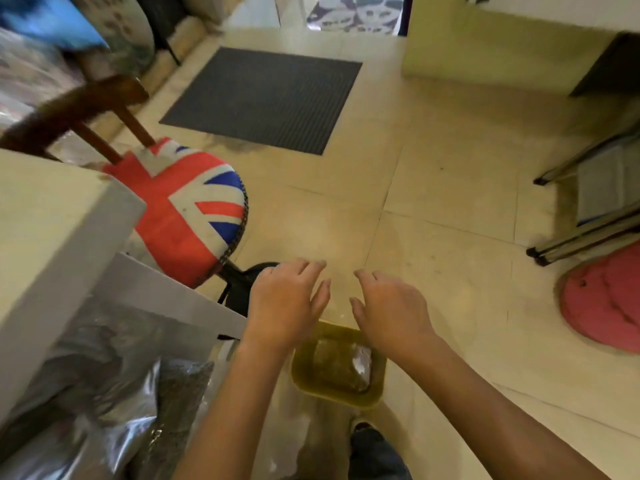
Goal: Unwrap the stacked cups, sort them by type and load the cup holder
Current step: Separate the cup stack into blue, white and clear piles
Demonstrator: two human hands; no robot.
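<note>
My left hand (289, 303) and my right hand (389, 308) hover side by side above the floor, palms down, fingers spread, holding nothing. Directly below them stands a small olive-green bin (301, 368) with crumpled clear plastic wrap (362, 363) inside. No cups and no cup holder are in view. The picture is blurred by motion.
A stool with a flag-pattern seat (188, 206) stands left of my hands, beside a white table (52, 230) with shiny plastic bags (114, 393) under it. A dark floor mat (263, 98) lies ahead. Folding metal legs (585, 237) and a pink cushion (606, 299) sit right.
</note>
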